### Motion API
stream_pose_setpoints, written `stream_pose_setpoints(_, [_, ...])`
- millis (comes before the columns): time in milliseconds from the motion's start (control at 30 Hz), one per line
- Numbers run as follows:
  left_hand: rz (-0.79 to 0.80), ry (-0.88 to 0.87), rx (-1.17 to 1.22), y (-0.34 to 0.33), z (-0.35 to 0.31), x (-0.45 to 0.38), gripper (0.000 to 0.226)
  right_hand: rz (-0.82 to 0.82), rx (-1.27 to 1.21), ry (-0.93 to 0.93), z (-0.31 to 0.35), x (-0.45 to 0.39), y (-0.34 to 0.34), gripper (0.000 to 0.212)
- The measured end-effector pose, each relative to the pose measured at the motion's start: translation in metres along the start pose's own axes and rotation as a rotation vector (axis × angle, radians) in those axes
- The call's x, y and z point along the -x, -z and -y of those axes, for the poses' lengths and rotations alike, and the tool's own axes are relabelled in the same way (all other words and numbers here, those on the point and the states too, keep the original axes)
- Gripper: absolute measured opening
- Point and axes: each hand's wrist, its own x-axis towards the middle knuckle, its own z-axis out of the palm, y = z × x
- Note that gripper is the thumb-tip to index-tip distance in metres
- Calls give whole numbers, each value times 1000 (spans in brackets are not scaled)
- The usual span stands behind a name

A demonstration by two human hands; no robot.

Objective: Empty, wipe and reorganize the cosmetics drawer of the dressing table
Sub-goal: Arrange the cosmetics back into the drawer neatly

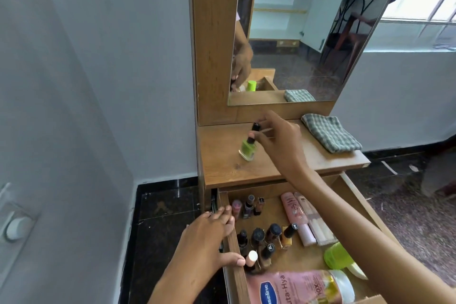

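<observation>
The cosmetics drawer [233, 242] stands pulled out below the dressing table top [222, 175]. My left hand [209, 237] grips the drawer's left wall. Over the tabletop, my right hand [278, 138] pinches the dark cap of a green nail polish bottle [248, 149], whose base rests on the wood. Inside the drawer lie several small nail polish bottles [266, 234], two pink tubes [296, 217], a green lidded jar [338, 255] and a pink Vaseline lotion bottle [296, 287]. A folded checked cloth [330, 132] lies at the tabletop's right.
A mirror [296, 32] rises behind the tabletop in a wooden frame. A grey wall [98, 81] closes the left side, with dark tiled floor [167, 205] below. The right drawer wall [362, 202] stands beside speckled floor.
</observation>
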Motion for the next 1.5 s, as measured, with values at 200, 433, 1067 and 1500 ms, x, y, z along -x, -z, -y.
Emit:
stream_pose_setpoints(200, [-75, -32, 2, 3, -5, 8, 85, 131, -96, -82, 6, 78, 60, 23])
stream_pose_setpoints(433, [-149, -50, 73, 0, -4, 9, 85, 221, -2, -162, -14, 140, 80, 19])
stream_pose_setpoints(1067, [-146, -36, 76, 3, -8, 12, 82, 363, 331, -41, -50, 169, 46, 27])
stream_pose_setpoints(1500, [-140, -47, 52, 0, -5, 9, 83, 361, 371, 23, -48, 167, 40, 29])
